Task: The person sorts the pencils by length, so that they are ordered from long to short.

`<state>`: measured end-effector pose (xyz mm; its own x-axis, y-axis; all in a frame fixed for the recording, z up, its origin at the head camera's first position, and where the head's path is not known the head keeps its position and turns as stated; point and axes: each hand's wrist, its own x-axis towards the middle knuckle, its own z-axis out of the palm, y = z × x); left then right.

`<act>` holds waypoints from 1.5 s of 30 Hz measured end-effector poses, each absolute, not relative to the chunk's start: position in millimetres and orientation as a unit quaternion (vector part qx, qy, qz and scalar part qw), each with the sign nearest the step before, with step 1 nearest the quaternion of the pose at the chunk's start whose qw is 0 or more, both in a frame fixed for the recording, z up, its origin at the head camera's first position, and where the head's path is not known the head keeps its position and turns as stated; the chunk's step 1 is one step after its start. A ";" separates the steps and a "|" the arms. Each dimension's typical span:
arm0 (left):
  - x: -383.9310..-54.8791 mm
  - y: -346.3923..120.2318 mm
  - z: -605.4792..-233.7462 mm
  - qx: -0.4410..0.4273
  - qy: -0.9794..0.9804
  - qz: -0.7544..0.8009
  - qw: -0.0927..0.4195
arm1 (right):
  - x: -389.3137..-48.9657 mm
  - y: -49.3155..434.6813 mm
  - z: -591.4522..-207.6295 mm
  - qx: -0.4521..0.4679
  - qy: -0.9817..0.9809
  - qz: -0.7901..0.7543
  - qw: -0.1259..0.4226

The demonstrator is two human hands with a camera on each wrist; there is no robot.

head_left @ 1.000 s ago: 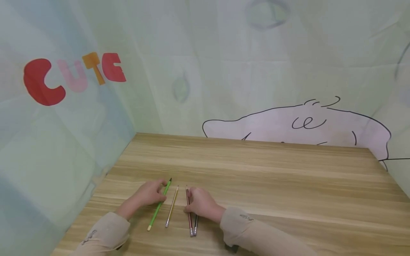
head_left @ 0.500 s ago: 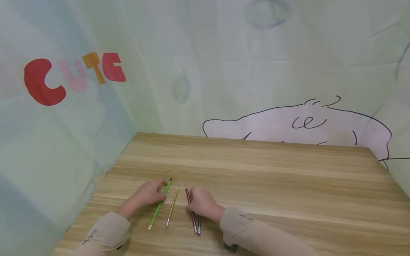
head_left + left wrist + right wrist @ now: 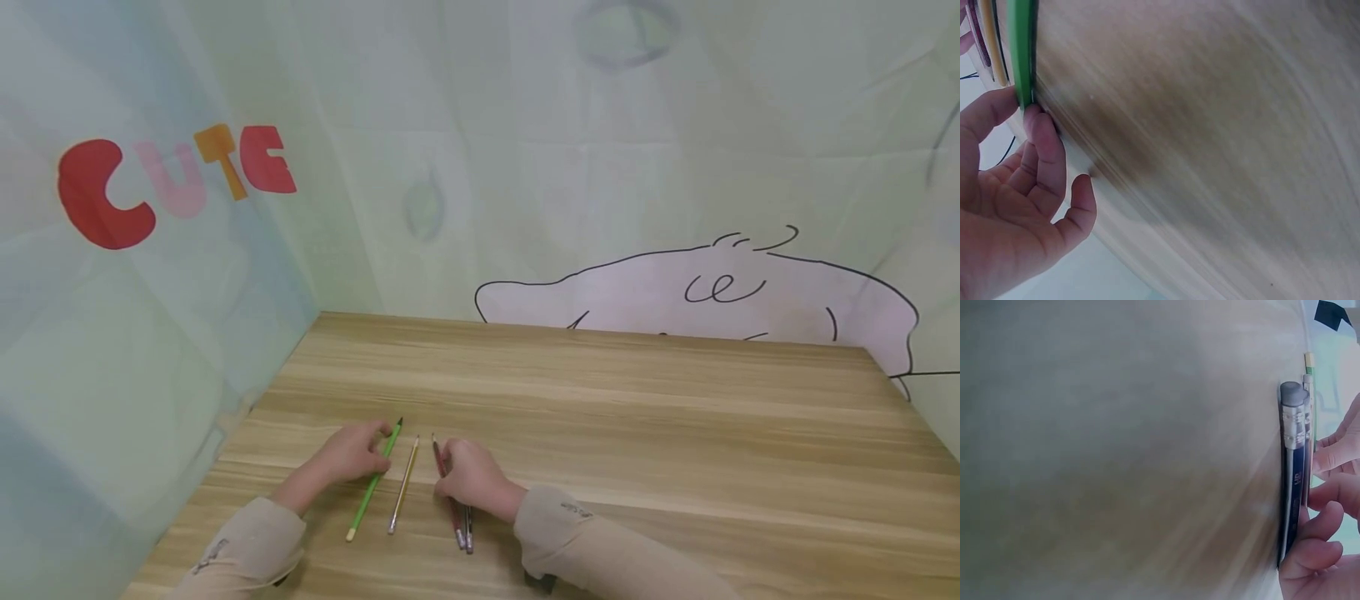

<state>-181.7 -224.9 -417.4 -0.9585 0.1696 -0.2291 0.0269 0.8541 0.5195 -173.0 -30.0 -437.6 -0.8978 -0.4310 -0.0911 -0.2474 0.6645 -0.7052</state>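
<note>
My left hand [image 3: 352,452] holds a green pencil [image 3: 367,500] between thumb and fingers, low on the table; in the left wrist view the green pencil [image 3: 1020,50] runs down to the fingertips. My right hand [image 3: 476,477] pinches a dark red pencil [image 3: 454,517] whose silver ferrule points toward me. Beside it, under the same hand, lies a dark pencil [image 3: 468,529]; the right wrist view shows this dark pencil [image 3: 1294,469] with a grey eraser, touched by the curled fingers. Between the hands a yellow pencil [image 3: 405,483] lies by itself, tip pointing away.
The wood-grain table [image 3: 600,400] stretches back and right of the hands. Printed fabric [image 3: 450,167] hangs behind and at the left, with coloured letters [image 3: 262,158] and a line-drawn figure [image 3: 720,300].
The eraser ends of the red and dark pencils have swung right under my right hand, and the red pencil's tip has shifted slightly left. My left hand, the green pencil and the yellow pencil stay put.
</note>
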 end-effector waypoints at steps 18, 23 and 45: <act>-181.0 -221.5 -412.9 0.055 0.954 0.263 0.130 | -173.1 -22.3 -426.4 -0.159 0.840 -0.495 0.156; -184.4 -215.3 -405.9 0.071 0.955 0.263 0.116 | -177.5 -16.2 -422.4 -0.155 0.821 -0.530 0.145; -188.7 -144.0 -373.2 0.075 0.891 0.445 0.054 | -187.5 31.1 -405.7 -0.137 0.749 -0.640 0.105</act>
